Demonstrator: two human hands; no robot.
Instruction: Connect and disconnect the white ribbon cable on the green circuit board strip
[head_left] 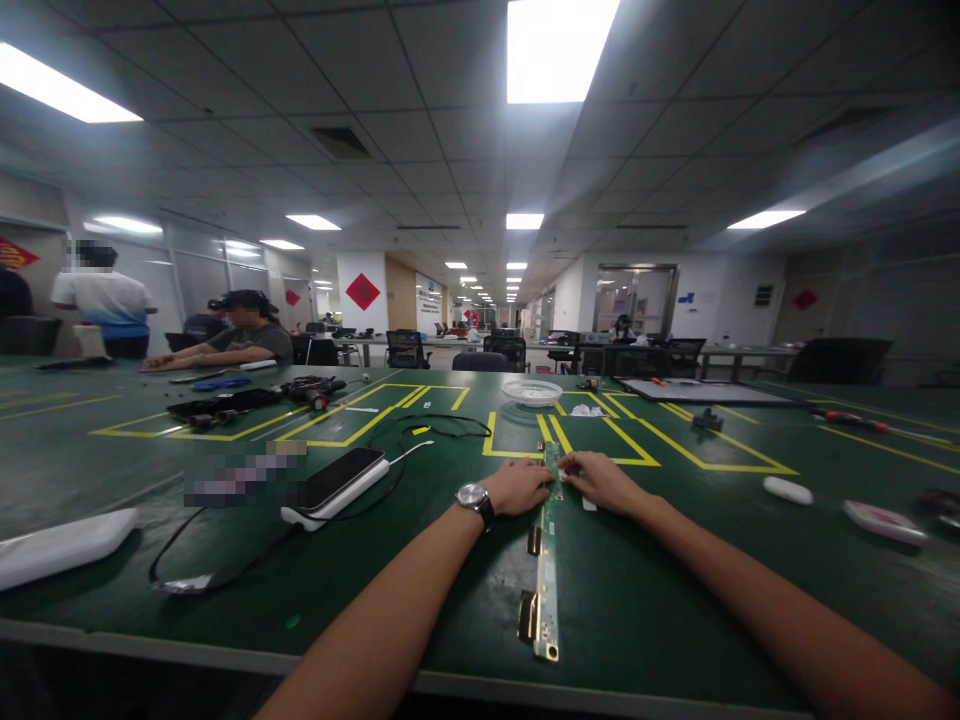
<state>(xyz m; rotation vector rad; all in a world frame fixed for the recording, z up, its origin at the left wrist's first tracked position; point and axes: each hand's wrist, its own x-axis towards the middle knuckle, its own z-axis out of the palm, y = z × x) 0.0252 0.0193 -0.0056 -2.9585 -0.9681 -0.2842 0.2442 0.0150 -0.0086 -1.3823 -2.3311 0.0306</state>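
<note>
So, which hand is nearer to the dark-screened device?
Left. The left hand, at the left edge of the circuit board, is right of the dark-screened device; the right hand is farther right, across the board.

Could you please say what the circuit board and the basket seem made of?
The circuit board looks like coated laminate, slightly shiny, given its green face and gold-coloured edge; the basket is probably smooth white plastic, given its openwork sides.

The edge of a circuit board (549, 570) shone metallic on a smooth, low-gloss tabletop (660, 600); left, a phone (337, 478) gleamed glassy; a far basket (531, 398) looked plastic.
</note>
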